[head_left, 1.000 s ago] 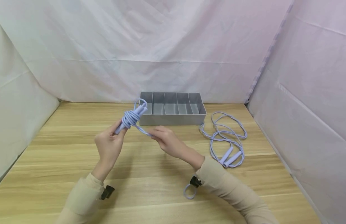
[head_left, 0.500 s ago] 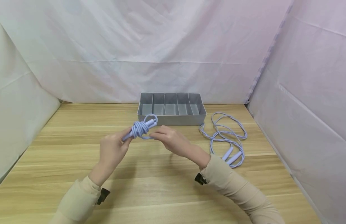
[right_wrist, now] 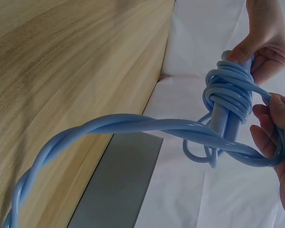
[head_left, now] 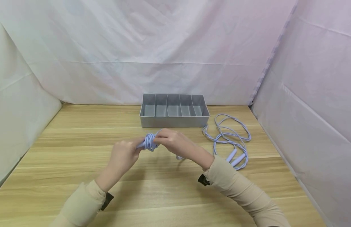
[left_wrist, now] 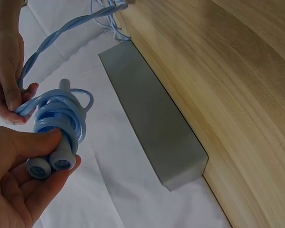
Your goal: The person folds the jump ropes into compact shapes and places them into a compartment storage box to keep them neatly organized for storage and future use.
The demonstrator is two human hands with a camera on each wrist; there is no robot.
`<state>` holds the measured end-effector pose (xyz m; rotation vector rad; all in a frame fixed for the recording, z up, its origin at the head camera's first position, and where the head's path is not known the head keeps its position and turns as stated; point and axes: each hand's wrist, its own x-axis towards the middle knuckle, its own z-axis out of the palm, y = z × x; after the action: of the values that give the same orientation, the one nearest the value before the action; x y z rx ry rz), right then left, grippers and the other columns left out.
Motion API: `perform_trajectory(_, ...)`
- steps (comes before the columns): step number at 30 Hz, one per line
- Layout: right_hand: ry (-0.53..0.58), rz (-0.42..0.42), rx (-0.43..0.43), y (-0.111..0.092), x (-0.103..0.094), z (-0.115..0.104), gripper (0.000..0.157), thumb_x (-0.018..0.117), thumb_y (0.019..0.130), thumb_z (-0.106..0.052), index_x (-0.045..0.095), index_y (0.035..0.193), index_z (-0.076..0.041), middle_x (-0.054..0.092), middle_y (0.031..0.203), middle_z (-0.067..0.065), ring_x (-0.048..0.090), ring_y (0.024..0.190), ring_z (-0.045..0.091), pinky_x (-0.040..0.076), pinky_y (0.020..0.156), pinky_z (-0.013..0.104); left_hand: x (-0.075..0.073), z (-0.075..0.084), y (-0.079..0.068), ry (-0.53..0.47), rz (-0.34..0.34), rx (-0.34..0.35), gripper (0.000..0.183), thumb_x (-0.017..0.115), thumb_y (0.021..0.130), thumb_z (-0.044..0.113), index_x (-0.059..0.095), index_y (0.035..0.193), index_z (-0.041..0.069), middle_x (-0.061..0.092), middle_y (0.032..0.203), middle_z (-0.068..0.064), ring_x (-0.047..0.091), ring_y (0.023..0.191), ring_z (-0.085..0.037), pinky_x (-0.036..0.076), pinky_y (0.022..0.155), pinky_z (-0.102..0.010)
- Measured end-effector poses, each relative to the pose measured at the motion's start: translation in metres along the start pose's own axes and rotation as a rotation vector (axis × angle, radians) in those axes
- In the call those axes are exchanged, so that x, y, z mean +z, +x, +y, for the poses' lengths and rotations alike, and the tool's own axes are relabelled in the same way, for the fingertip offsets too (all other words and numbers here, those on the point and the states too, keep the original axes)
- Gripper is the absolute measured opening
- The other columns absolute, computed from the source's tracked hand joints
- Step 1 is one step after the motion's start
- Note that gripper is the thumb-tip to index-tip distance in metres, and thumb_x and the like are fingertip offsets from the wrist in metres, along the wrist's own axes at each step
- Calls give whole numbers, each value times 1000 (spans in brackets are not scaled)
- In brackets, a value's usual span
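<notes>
My left hand (head_left: 122, 157) pinches the two handles of a light blue jump rope (head_left: 149, 142) held up over the table. Several turns of cord (right_wrist: 228, 88) are wound round the paired handles, whose hollow ends (left_wrist: 61, 159) point at the palm in the left wrist view. Between thumb and fingers, my right hand (head_left: 176, 143) grips the doubled cord right beside the coil. From there the twisted free length (right_wrist: 104, 124) trails away in an arc. In the head view the right hand hides the far ends of the handles.
Behind the hands, a grey box (head_left: 175, 122) with several compartments stands near the back of the wooden table (head_left: 78, 126). A second light blue jump rope (head_left: 237, 160) lies loosely looped on the right. White cloth (head_left: 135, 78) hangs behind and along both sides.
The left hand has moved right and down with the coil, turning the handles flatter. The right hand has come from beside the coil up against it, still gripping the cord.
</notes>
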<state>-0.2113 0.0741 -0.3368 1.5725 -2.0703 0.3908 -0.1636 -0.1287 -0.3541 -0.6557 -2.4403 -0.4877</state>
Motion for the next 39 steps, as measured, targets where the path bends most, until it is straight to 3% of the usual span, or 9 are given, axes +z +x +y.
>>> perform_trajectory(6,20,-50,-30,-1,-1,-1,23,67,76,6,68,91,-11,63,90,0,58,85,10,47,77,13,-2,4,0,11,-103,66,20,74,67,-1,66,82,9,61,59,0,34,44,-7,28,35,-22)
perform_trajectory(10,127,-75,-37,-2,-2,-1,19,67,78,4,69,89,-11,63,87,-1,58,82,9,47,75,12,-3,2,0,-33,-165,146,21,76,66,1,68,82,11,64,62,2,36,46,-5,33,37,-20)
perform_trajectory(14,306,-90,-15,-1,-3,0,13,62,83,-1,70,89,-9,63,84,0,57,77,6,45,71,9,-4,-3,-2,-138,-219,215,25,78,65,3,71,87,12,66,67,4,46,50,-4,42,43,-22)
perform_trajectory(17,434,-106,14,0,-4,1,11,63,84,-6,71,90,-8,63,84,0,57,77,4,45,72,7,-3,-8,-4,-250,-229,255,27,78,65,3,72,91,9,69,73,1,59,58,-6,49,51,-23)
perform_trajectory(20,548,-116,38,1,-3,3,11,64,83,-5,71,91,-5,65,84,1,58,77,4,46,71,8,-2,-12,-6,-371,-234,270,25,76,66,2,71,90,7,70,76,-1,63,65,-9,51,55,-21)
perform_trajectory(23,644,-117,61,2,-1,5,12,64,82,-4,71,91,-2,66,85,4,60,77,5,48,68,11,-1,-14,-8,-483,-258,241,23,75,68,1,71,90,4,70,79,-3,64,68,-8,52,58,-18)
perform_trajectory(29,876,-88,165,1,7,9,10,64,80,3,68,88,6,67,86,12,62,76,12,52,63,21,0,-14,-12,-688,-328,95,25,72,71,-3,68,95,-5,69,87,-12,65,74,-10,54,62,-19)
perform_trajectory(35,1121,-6,369,-2,22,9,10,59,82,9,64,89,14,64,86,22,60,73,11,54,60,29,4,-15,-13,-863,-311,10,26,69,73,-7,66,98,-9,68,91,-18,64,75,-9,55,60,-25)
perform_trajectory(39,1223,56,507,-5,32,5,27,60,86,-8,60,91,18,64,89,24,60,78,10,53,67,26,8,-15,-13,-956,-281,-11,28,68,73,-9,64,100,-12,66,93,-22,63,79,-6,56,60,-26)
